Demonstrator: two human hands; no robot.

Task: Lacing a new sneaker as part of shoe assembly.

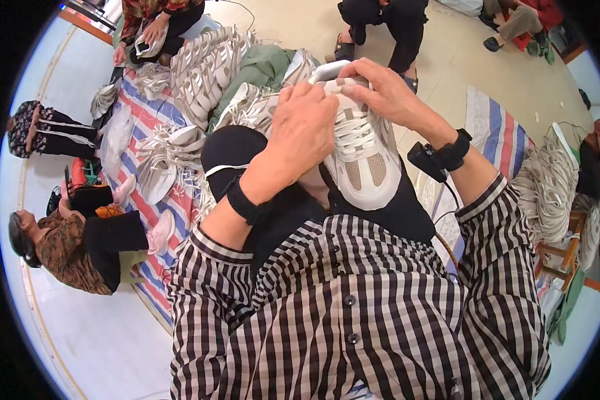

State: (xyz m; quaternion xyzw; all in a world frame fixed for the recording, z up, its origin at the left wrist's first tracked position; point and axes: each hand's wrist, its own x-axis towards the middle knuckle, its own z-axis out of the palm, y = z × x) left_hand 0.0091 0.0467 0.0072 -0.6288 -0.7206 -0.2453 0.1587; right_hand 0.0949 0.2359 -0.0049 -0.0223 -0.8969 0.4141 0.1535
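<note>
Slanting slightly, the shoe [367, 163] points toward the torso [350, 287].

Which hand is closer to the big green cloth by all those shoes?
The left one. The left hand is at the left side of the held shoe, nearer the green cloth; the right hand is farther away, to the right.

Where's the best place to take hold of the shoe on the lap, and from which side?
Probably by the rounded toe of the shoe, across its width, coming from the wearer's side. The toe points back toward the checked shirt and lies uncovered, while the left hand and right hand crowd the far end, beyond the laces.
</note>
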